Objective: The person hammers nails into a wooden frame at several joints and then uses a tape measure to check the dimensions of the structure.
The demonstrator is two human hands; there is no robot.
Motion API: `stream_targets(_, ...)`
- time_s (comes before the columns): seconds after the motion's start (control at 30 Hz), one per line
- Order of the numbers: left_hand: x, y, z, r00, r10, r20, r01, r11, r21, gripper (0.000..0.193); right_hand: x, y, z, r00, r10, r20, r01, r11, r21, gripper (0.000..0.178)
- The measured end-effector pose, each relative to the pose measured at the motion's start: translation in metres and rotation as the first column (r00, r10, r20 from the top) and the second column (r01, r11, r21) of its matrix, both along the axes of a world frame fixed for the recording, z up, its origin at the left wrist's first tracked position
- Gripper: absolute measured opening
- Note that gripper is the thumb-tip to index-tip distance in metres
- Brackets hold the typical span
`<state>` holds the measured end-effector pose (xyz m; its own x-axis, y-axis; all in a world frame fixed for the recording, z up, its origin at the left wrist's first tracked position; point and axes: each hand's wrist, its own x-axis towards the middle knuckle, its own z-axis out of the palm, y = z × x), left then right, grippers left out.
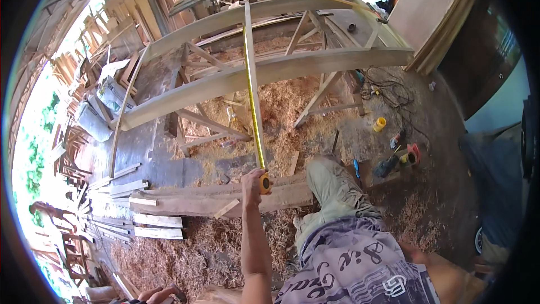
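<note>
My left hand (pixel 251 186) is closed round a yellow tape measure (pixel 265 183). Its yellow blade (pixel 251 90) is drawn out away from me along a narrow wooden strip (pixel 254 79). That strip crosses a near long board (pixel 208 85) and reaches a far long board (pixel 208 22), both raised on wooden trestles (pixel 332 87). A thick rough plank (pixel 281 196) lies low, just beneath my left hand. On the right my bare arm (pixel 441 273) shows beside the patterned shirt, with its hand out of sight.
Wood shavings (pixel 197 253) cover much of the floor. Right of my bent knee lie a blue-handled tool (pixel 356 170), a power tool (pixel 388 164), a yellow container (pixel 380 124) and tangled cables (pixel 396 95). Loose slats (pixel 126 188) lie left; sheet panels (pixel 430 11) lean at far right.
</note>
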<state>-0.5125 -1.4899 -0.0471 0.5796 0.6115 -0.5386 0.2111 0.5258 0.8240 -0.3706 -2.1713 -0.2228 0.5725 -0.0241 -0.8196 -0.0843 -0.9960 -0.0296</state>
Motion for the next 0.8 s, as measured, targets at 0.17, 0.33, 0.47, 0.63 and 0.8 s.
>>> stream_targets(0.17, -0.013, -0.006, 0.01, 0.999, 0.041, -0.025, -0.041, 0.999, 0.017, 0.03, 0.056, 0.054, 0.008, 0.995, 0.096, 0.033, -0.095, 0.995, -0.028, 0.028)
stream_targets(0.33, -0.002, -0.018, -0.006, 0.993, 0.064, 0.1, -0.071, 0.995, 0.065, 0.03, 0.156, 0.164, 0.026, 0.843, 0.526, 0.111, -0.535, 0.84, 0.091, 0.035)
stream_targets(0.47, 0.029, -0.028, 0.011, 0.988, 0.008, 0.153, -0.014, 0.999, 0.043, 0.031, 0.262, 0.275, 0.025, 0.678, 0.536, 0.503, -0.719, 0.628, 0.3, 0.035)
stream_targets(0.63, 0.018, -0.005, 0.022, 0.991, -0.051, -0.126, 0.073, 0.981, 0.178, 0.026, 0.315, 0.576, 0.139, 0.81, 0.292, 0.508, -0.586, 0.407, 0.701, 0.038)
stream_targets(0.8, 0.084, 0.06, 0.063, 0.939, 0.013, -0.343, 0.09, 0.955, 0.284, 0.028, 0.363, 0.81, 0.202, 0.745, 0.568, 0.35, -0.376, -0.076, 0.924, 0.05)
